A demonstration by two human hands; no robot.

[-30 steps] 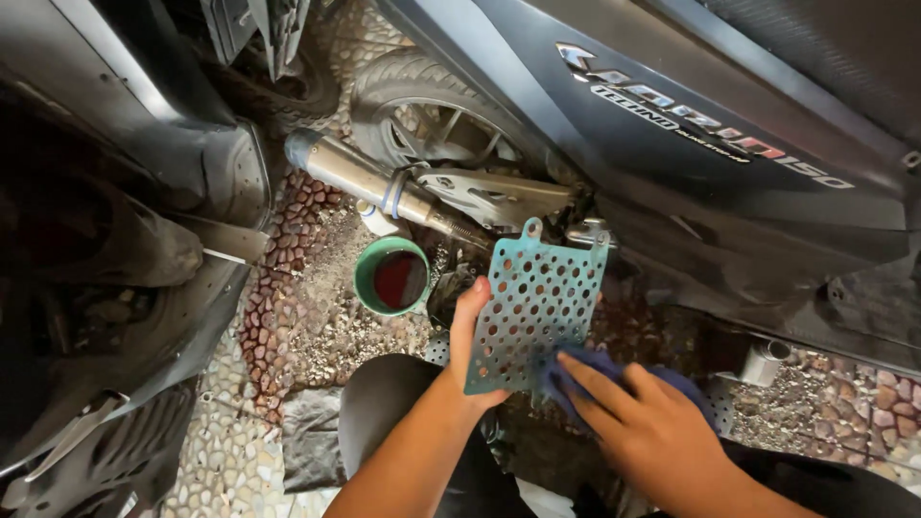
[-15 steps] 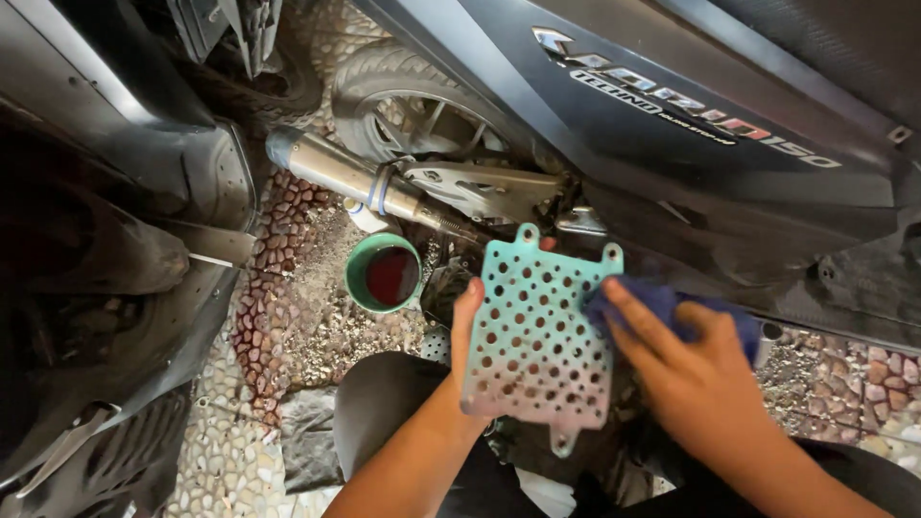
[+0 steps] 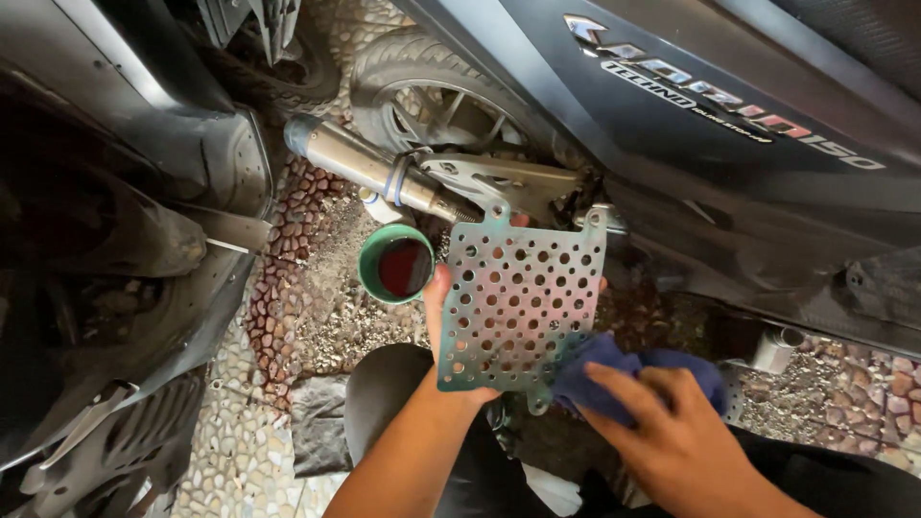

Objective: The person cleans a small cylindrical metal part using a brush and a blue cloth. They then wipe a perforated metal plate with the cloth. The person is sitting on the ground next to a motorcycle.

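From the head camera, my left hand [image 3: 443, 317] grips the perforated metal plate [image 3: 518, 293] by its left edge, thumb along the front and the other fingers wrapped behind it, only their tips peeking out at the top and right edges. The plate stands tilted toward me in the middle of the view, held up in front of the scooter's swingarm bracket [image 3: 499, 182] and touching nothing but my hands and the cloth. My right hand [image 3: 672, 432] presses a bunched blue cloth [image 3: 614, 369] against the plate's lower right corner, fingers spread and curled down over the cloth, not pinching it tightly.

Just left of the plate, a green cup [image 3: 395, 265] with dark liquid sits on the pebbled ground [image 3: 317, 317], under the chrome exhaust pipe [image 3: 360, 163]. The scooter's dark body panel [image 3: 691, 125] fills the upper right; another dark fairing [image 3: 115, 240] crowds the left.

To wipe well here, I judge the left grip should stay firm at the edge so the plate does not flex or swing toward the cup. The cloth should travel flat across the holes, with steady pressure, working the corners and tabs where grime collects, and I should mind the punched edges, which may snag the fabric.
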